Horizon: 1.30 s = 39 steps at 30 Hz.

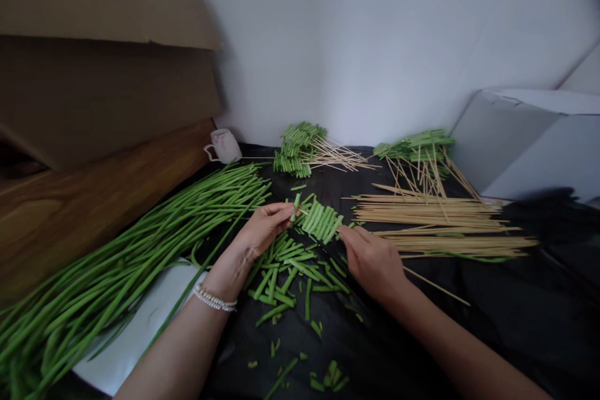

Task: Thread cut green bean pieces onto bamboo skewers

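Note:
My left hand (265, 228) pinches a short green bean piece (296, 206) at the tip of a bamboo skewer. My right hand (370, 259) grips that skewer (435, 287), which carries a row of threaded bean pieces (321, 220) between the two hands. Its bare end trails to the right behind my right wrist. Below the hands lies a loose heap of cut bean pieces (285, 269) on the black sheet (515, 312). A beaded bracelet (214, 300) circles my left wrist.
Long uncut green beans (140, 250) stretch along the left. Bare bamboo skewers (445, 225) lie on the right. Two piles of finished bean skewers (300, 150) (415, 147) sit by the wall. A white cup (225, 145), cardboard box (103, 56) and white box (529, 137) stand around.

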Each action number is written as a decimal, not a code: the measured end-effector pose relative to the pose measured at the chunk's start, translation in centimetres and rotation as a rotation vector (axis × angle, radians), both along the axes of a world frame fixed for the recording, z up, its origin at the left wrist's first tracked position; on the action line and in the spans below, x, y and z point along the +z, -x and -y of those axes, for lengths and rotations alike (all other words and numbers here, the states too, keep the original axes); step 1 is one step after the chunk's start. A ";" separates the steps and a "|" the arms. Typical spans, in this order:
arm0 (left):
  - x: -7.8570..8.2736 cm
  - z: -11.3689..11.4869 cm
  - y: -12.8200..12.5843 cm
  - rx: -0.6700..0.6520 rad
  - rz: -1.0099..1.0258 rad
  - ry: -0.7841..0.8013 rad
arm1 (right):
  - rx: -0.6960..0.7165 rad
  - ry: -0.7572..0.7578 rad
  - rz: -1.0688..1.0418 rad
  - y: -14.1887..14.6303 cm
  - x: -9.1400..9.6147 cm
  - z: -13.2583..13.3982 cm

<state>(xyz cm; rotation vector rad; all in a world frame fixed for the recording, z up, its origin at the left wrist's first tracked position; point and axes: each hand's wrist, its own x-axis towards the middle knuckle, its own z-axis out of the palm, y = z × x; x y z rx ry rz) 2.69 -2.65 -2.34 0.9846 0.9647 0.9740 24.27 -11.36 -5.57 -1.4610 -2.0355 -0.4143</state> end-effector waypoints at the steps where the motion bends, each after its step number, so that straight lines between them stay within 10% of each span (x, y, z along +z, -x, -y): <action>1: 0.0 0.0 0.0 -0.001 0.008 0.004 | 0.001 -0.002 -0.001 0.0 0.0 0.0; 39: 0.1 0.4 -0.4 -0.036 0.009 0.081 | 0.016 -0.004 0.008 0.1 0.0 0.1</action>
